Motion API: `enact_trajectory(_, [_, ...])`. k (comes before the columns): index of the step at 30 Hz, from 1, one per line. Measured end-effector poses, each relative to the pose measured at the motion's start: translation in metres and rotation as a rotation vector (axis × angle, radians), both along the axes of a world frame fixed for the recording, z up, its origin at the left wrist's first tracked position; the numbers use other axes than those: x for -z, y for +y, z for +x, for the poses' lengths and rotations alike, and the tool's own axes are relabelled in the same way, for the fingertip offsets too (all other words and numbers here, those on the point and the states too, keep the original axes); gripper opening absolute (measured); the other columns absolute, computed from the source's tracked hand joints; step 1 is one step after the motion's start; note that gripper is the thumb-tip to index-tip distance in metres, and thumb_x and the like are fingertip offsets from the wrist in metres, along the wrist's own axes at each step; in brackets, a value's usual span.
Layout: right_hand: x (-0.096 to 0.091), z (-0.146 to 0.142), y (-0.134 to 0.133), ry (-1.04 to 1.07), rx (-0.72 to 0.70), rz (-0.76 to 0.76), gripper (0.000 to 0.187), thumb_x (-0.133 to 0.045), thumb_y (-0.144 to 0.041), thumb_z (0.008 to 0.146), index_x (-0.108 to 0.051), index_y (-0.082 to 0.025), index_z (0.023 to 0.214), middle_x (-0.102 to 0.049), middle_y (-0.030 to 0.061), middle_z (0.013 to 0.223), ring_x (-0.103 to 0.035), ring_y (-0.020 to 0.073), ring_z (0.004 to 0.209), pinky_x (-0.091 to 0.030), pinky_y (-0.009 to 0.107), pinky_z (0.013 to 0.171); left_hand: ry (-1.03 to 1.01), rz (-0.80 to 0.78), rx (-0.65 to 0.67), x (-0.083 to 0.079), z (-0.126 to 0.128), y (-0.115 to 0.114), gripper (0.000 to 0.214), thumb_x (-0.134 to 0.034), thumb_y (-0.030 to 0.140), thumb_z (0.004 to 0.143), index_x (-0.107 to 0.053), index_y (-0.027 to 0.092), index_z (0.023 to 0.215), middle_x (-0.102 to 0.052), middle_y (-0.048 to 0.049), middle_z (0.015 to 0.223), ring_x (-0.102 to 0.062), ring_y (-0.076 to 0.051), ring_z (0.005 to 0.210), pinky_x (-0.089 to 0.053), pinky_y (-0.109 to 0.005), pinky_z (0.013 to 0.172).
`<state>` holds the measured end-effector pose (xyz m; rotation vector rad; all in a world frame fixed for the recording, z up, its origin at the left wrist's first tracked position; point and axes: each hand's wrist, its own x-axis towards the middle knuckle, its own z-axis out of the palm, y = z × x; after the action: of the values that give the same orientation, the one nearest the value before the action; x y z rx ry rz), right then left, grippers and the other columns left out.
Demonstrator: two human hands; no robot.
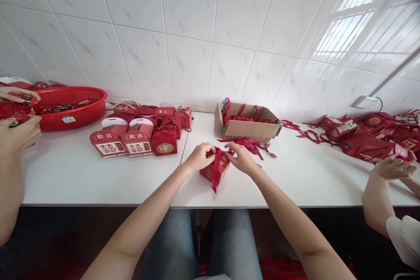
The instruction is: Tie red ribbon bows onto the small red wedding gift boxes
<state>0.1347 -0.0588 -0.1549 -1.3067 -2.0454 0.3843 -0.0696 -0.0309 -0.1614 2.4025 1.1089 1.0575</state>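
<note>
A small red gift box [207, 172] with pale lettering stands on the white table in front of me. Across its top lies a dark red ribbon [215, 175], one tail hanging down the near side. My left hand [201, 156] pinches the ribbon at the box's upper left. On the other side, the fingers of my right hand [241, 157] are closed on the ribbon at the upper right. Both hands touch the top of the box. My fingertips partly hide where the ribbon crosses.
Behind the box, a cardboard tray [244, 130] holds red ribbons, with loose ribbons [252, 145] before it. Finished-looking red boxes [108, 138] stand left, beside a red plastic basin [75, 116]. Co-workers' hands [392, 168] work at both sides. Red boxes [364, 144] pile up right.
</note>
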Motion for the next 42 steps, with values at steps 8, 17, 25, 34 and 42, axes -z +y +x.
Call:
enact_trajectory(8, [-0.034,0.019,-0.011,-0.146,-0.022,-0.256,0.021,-0.057,-0.040,0.084,-0.066,-0.023,0.090,-0.069,0.0050,0.079,-0.062,0.0194,0.068,-0.043,0.028,0.055,0.038,-0.029,0.042,-0.005,0.001,-0.005,0.004,-0.057,0.025,0.074,-0.061,0.023,0.073,-0.064,0.0032,0.072,-0.060,-0.018,0.084,-0.047,-0.028,0.075])
enact_trajectory(17, [-0.014,-0.016,0.020,0.167,-0.050,-0.308,0.037,-0.060,-0.038,0.081,-0.061,-0.020,0.113,-0.069,0.0079,0.098,-0.064,0.0176,0.080,-0.051,0.029,0.067,0.049,-0.052,0.130,-0.004,0.001,-0.002,0.007,-0.050,0.017,0.076,-0.056,0.021,0.075,-0.064,-0.0022,0.080,-0.060,-0.017,0.077,-0.049,-0.029,0.070])
enact_trajectory(25, [-0.010,-0.011,0.008,0.231,-0.065,-0.251,0.028,-0.056,-0.023,0.079,-0.057,-0.019,0.107,-0.061,0.0011,0.081,-0.057,0.0123,0.066,-0.046,0.025,0.059,0.158,0.028,0.125,-0.007,0.000,0.005,0.014,-0.051,0.011,0.072,-0.058,0.021,0.079,-0.065,-0.0028,0.080,-0.059,-0.020,0.079,-0.047,-0.031,0.073])
enact_trajectory(34, [0.001,-0.006,-0.006,-0.023,-0.195,0.008,0.037,-0.042,-0.010,0.086,-0.068,-0.025,0.107,-0.053,0.0039,0.085,-0.054,0.0137,0.074,-0.047,0.029,0.070,0.326,0.068,0.109,-0.020,-0.003,0.006,0.025,-0.049,0.007,0.070,-0.068,0.021,0.078,-0.063,-0.0044,0.074,-0.059,-0.023,0.077,-0.044,-0.035,0.075])
enact_trajectory(42, [0.008,-0.005,-0.006,-0.135,-0.210,0.028,0.043,-0.040,-0.007,0.087,-0.065,-0.025,0.116,-0.044,0.0046,0.089,-0.048,0.0133,0.072,-0.047,0.029,0.069,0.313,0.013,0.125,-0.019,-0.007,0.009,0.021,-0.049,0.014,0.078,-0.068,0.021,0.084,-0.066,-0.0025,0.086,-0.062,-0.016,0.081,-0.047,-0.027,0.073])
